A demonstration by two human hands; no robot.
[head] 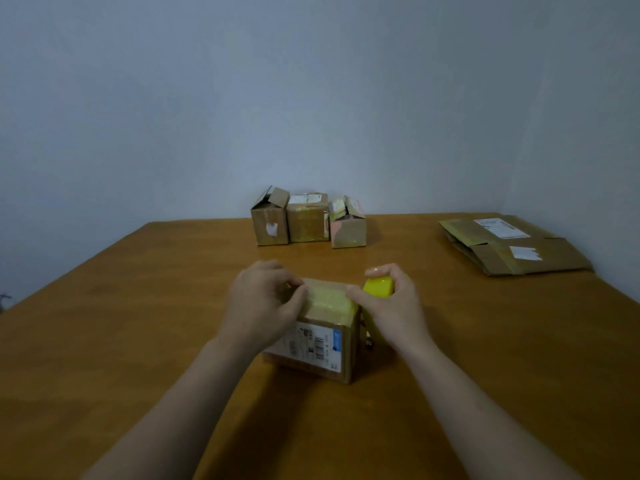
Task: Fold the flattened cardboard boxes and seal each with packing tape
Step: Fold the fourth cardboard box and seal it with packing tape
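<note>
Head: box (311, 344) on wooden table (138, 323); walls (311, 98)

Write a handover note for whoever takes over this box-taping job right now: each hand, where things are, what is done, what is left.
Left hand pinches the tape strip at the top left edge of the box in front.
Right hand grips the yellow tape dispenser at the box's right edge.
Done: three folded boxes stand at the table's far edge; two seem to show raised flaps.
Left: finish this strip, then fold and tape the flattened boxes at far right.
</note>
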